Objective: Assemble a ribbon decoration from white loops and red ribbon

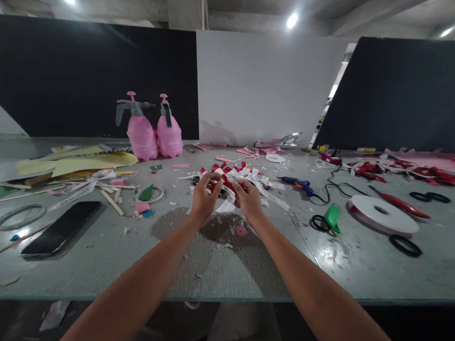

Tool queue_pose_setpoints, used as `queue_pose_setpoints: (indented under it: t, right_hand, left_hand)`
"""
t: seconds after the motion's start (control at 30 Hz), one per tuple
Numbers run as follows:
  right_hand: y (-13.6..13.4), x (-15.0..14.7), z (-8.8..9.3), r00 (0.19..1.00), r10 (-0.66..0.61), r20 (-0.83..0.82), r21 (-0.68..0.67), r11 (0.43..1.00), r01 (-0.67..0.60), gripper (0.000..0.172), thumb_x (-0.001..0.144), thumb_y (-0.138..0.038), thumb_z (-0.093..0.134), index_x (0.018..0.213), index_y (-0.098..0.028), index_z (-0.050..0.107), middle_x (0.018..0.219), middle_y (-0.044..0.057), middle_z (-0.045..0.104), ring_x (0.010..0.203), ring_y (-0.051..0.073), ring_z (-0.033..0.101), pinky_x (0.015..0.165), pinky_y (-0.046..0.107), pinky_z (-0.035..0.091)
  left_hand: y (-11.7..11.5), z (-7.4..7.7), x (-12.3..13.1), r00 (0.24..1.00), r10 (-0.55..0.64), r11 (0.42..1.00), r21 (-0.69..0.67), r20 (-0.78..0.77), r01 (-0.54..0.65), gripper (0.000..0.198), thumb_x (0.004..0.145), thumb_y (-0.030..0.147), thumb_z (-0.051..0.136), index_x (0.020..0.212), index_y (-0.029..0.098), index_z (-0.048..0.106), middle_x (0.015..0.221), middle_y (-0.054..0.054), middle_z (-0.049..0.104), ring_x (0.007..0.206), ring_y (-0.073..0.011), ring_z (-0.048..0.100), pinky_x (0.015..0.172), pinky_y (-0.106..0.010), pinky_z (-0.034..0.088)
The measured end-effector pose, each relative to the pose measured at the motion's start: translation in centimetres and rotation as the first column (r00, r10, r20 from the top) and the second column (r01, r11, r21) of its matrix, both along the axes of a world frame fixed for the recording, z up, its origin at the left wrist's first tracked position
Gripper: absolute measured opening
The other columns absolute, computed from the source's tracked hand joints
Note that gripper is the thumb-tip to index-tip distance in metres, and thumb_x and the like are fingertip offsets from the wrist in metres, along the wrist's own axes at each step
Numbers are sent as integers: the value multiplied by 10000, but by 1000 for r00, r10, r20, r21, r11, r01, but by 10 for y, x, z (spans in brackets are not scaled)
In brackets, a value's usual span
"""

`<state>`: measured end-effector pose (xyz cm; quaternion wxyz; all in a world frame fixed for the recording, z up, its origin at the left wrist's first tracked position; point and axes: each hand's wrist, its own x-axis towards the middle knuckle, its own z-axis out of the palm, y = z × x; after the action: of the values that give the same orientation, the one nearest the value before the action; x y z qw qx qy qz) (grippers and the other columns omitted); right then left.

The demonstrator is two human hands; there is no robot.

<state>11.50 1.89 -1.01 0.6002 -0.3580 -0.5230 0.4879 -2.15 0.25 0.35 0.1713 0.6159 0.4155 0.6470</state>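
Note:
Both hands meet over the middle of the table. My left hand (207,194) is closed in a pinch on the left part of a small red ribbon piece (227,182). The fingers of my right hand (247,199) are pressed together on the same ribbon's right part. Behind and beneath the hands lies a pile of red and white ribbon pieces (244,171), partly hidden by them. White strips (275,199) stick out of the pile to the right.
Blue glue gun (296,183) with black cord, green tool (333,217), white ribbon roll (382,214) and red-handled tool (402,204) lie right. Pink spray bottles (142,137), black phone (62,228) and paper scraps (76,159) are left. The table's front edge (229,300) is near.

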Motion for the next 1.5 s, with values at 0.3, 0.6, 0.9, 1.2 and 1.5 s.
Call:
queue_pose_setpoints:
  t: [0.3, 0.6, 0.9, 1.2, 1.5]
  right_hand:
    - [0, 5, 0, 966, 30, 255, 146, 987, -69, 345, 771, -525, 602, 698, -187, 592, 454, -53, 455, 392, 91, 396, 403, 224, 300]
    - [4, 5, 2, 979, -11, 206, 102, 995, -10, 333, 720, -504, 652, 717, -172, 627, 575, -27, 524, 509, 108, 465, 486, 229, 371]
    - [6, 4, 0, 1000, -16, -18, -21, 1000, 15, 338, 669, -496, 686, 654, -176, 579, 582, -31, 561, 507, 92, 482, 490, 218, 369]
    - [3, 1, 0, 971, 221, -88, -106, 968, -230, 405, 547, -422, 832, 832, -179, 679, 651, -24, 647, 526, 100, 540, 548, 248, 451]
    - [0, 5, 4, 962, 189, -196, -77, 975, -208, 476, 597, -385, 819, 986, -190, 624, 605, -59, 610, 463, 93, 518, 466, 240, 439]
  left_hand:
    - [6, -1, -4, 998, -56, 996, -70, 30, 57, 127, 745, 156, 592, 851, 191, 653, 837, -23, 667, 720, -137, 589, 701, -247, 454]
    - [4, -4, -1, 992, -88, 996, -34, -95, 85, 94, 745, 167, 608, 816, 206, 656, 791, -6, 666, 702, -137, 588, 700, -250, 444]
    - [4, -5, -3, 989, -3, 1000, 20, -148, 6, 104, 777, 176, 606, 870, 210, 638, 843, -17, 671, 733, -143, 595, 725, -258, 450]
    - [9, -8, -6, 991, 80, 996, 44, -106, -76, 90, 805, 181, 587, 892, 199, 593, 875, -21, 652, 752, -130, 587, 704, -249, 460]
    - [4, -4, -11, 951, -1, 993, 114, -310, 38, 108, 876, 218, 529, 938, 208, 617, 942, -49, 656, 874, -164, 599, 804, -289, 453]
